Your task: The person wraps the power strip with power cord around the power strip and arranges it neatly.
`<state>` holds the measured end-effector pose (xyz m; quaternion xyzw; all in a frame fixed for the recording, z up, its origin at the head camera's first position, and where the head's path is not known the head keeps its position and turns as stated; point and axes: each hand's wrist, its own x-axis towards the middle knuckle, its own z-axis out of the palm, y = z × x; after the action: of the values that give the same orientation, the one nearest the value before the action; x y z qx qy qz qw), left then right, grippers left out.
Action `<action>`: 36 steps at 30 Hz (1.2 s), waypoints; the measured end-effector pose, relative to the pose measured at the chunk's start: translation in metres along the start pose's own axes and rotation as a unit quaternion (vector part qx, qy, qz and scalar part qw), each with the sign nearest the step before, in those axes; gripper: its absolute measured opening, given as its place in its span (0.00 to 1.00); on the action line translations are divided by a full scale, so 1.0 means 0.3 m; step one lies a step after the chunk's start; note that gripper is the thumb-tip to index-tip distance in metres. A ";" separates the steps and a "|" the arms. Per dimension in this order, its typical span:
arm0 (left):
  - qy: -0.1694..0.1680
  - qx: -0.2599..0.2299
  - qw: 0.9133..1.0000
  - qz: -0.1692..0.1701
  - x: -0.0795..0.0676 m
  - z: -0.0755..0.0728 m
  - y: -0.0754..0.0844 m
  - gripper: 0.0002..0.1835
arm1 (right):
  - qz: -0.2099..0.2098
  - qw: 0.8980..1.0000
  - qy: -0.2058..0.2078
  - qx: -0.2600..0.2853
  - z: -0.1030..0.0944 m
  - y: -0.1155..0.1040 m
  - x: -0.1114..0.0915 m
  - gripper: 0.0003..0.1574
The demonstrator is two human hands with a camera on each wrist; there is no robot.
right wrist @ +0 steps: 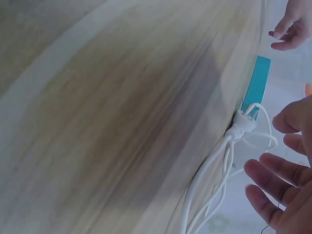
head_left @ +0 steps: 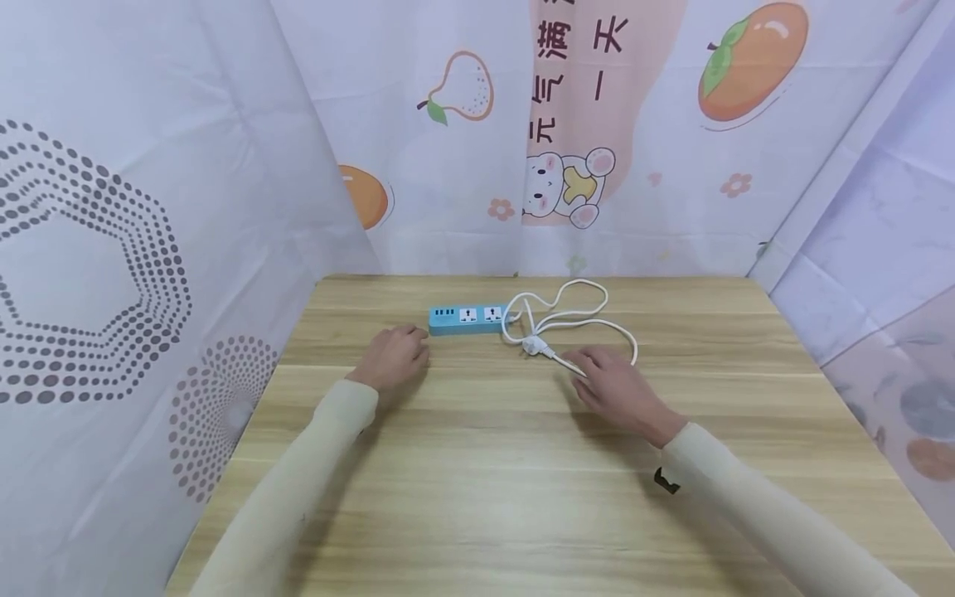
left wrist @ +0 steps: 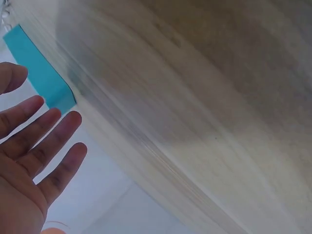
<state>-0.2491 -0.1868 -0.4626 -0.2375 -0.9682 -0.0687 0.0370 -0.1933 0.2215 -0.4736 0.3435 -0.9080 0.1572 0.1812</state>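
A blue power strip [head_left: 467, 320] with white sockets and several small ports lies toward the back of the wooden table. From its right end runs a white cable [head_left: 580, 313] in loose loops, ending in a white plug [head_left: 534, 345] that lies on the table in front of the strip. My left hand [head_left: 394, 358] is beside the strip's left end, its fingers loosely spread and holding nothing in the left wrist view. Over the cable near the plug hovers my right hand [head_left: 613, 386], fingers apart; the right wrist view shows a gap between fingertips and cable.
The wooden table [head_left: 477, 481] reaches back to a hanging curtain [head_left: 462, 199] printed with fruit and a cartoon animal. More patterned cloth [head_left: 112, 274] hangs along the left side, and pale cloth [head_left: 888, 249] closes off the right.
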 end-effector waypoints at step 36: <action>-0.069 -0.027 0.996 -0.047 0.186 0.060 0.028 0.43 | 0.002 0.998 -0.051 0.031 0.050 -0.044 -0.033 0.21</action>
<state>-0.2953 -0.1513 -0.4736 -0.1971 -0.9764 -0.0796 -0.0395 -0.1807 0.2114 -0.4891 0.3550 -0.9113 0.1682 0.1233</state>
